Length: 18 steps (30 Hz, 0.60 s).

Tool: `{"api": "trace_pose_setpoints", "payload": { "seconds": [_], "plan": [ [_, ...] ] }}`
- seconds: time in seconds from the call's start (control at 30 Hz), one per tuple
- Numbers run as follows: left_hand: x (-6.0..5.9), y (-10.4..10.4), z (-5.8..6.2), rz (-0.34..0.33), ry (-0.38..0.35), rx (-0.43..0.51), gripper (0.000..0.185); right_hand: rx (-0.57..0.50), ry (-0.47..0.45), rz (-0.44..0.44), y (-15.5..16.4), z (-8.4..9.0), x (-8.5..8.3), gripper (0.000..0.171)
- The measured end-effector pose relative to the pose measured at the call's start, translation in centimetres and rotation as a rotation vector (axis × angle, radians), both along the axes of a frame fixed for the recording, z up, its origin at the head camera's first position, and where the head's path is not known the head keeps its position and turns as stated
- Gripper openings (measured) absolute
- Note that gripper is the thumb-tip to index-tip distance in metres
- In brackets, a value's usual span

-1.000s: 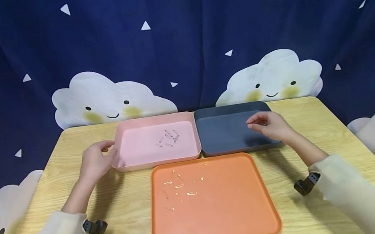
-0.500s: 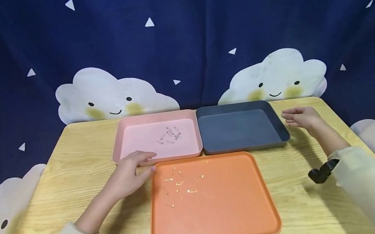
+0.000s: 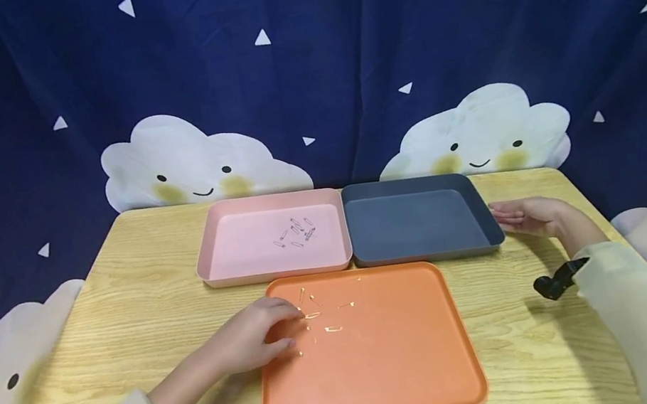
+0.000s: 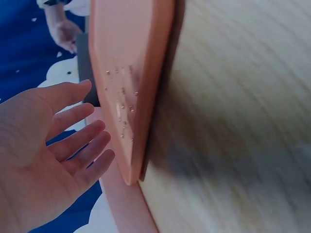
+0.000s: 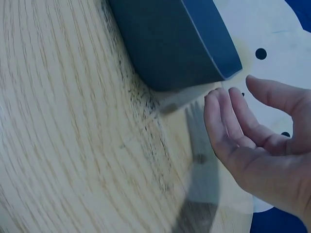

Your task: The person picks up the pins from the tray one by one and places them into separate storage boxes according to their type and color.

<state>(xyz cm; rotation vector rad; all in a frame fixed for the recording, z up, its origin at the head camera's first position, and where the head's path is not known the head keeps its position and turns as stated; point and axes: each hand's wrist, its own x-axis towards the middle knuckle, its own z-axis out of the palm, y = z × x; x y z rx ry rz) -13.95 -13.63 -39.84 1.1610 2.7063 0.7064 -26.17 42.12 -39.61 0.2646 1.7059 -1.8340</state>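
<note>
Over the left part of the orange tray (image 3: pixel 391 363) my left hand (image 3: pixel 252 336) hovers with loosely bent fingers and nothing between them. Several gold safety pins (image 3: pixel 333 329) lie scattered on that tray, and the hand hides some of them in the head view. In the left wrist view the fingers (image 4: pixel 80 141) are spread apart, beside the tray. My right hand (image 3: pixel 534 217) is at the right end of the dark blue tray (image 3: pixel 420 217), its relaxed fingertips right at the outer wall; it holds nothing, as the right wrist view shows.
The pink tray (image 3: pixel 240 245) stands behind the orange one, with several dark silver safety pins (image 3: pixel 296 228) inside. It sits side by side with the dark blue tray. All three trays rest on a wooden table (image 3: pixel 169 287), before a navy curtain (image 3: pixel 323 50) with cloud prints.
My left hand has moved from the pink tray's left side forward and right, over the orange tray. The right hand has drawn away from above the dark blue tray to its right end.
</note>
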Motion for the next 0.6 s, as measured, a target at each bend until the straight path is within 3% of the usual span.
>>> {"api": "trace_pose_setpoints", "payload": {
  "seconds": [0.3,0.6],
  "plan": [
    [0.54,0.29,-0.29,-0.062,0.054,-0.058,0.028,0.045,0.037,0.130,0.50,-0.56,-0.25,0.036],
    [0.50,-0.15,-0.28,-0.089,0.046,-0.080,0.030,0.105,0.063,0.134,0.29,-0.73,-0.73,0.032]
  ]
}}
